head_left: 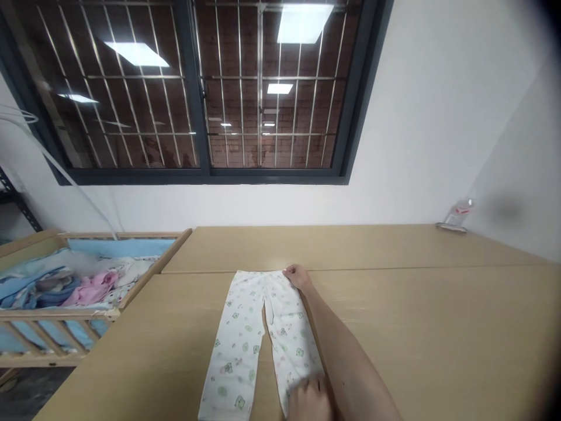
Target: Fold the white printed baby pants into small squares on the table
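Note:
A small pair of white pants [236, 345] with green and grey animal prints lies flat on the tan tabletop, waistband away from me and legs toward me. My right hand [298, 277] pinches the right corner of the waistband, its forearm reaching along the right leg. Low in the view, my left hand [309, 401] is over the lower part of the right pant leg. It is blurred and partly cut off by the frame's bottom edge, so its fingers are unclear. The left leg's hem is near the bottom edge.
The wide wooden tabletop [416, 327] has a seam across it. A wooden crib [144, 280] with blue lining stands at the left, holding blue clothing [26, 286] and pink clothing [94, 287]. A clear bottle [459, 213] is at the back right. Behind is a barred window [204, 117].

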`<state>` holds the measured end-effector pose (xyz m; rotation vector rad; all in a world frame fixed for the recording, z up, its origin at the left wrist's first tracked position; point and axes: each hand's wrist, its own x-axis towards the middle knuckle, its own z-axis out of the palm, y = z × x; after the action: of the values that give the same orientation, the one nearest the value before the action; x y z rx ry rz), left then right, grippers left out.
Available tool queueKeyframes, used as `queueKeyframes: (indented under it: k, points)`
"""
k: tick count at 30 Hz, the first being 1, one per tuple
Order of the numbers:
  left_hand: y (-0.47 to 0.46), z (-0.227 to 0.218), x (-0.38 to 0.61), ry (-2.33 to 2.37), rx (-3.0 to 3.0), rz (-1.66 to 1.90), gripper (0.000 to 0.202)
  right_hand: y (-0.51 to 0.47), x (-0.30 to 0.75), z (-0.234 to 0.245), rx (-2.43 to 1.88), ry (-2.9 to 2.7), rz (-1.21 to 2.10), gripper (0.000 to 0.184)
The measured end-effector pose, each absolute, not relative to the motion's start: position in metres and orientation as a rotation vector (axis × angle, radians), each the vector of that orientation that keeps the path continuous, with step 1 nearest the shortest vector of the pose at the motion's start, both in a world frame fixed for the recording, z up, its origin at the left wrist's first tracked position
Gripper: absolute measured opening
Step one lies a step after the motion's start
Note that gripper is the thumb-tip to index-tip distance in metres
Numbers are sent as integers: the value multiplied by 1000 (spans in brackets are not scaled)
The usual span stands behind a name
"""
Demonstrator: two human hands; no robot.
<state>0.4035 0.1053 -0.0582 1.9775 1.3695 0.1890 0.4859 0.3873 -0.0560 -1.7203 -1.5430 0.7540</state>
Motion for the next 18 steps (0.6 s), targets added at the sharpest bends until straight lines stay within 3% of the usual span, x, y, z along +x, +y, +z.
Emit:
queueKeyframes:
  k: [5, 18]
  points:
    - [86, -20, 381, 1456, 1962, 215, 42, 385, 487, -53, -1701, -1563, 770, 15]
    - [82, -21, 373, 1319, 2100, 346, 31, 382, 486, -46, -1670, -1559, 795, 13]
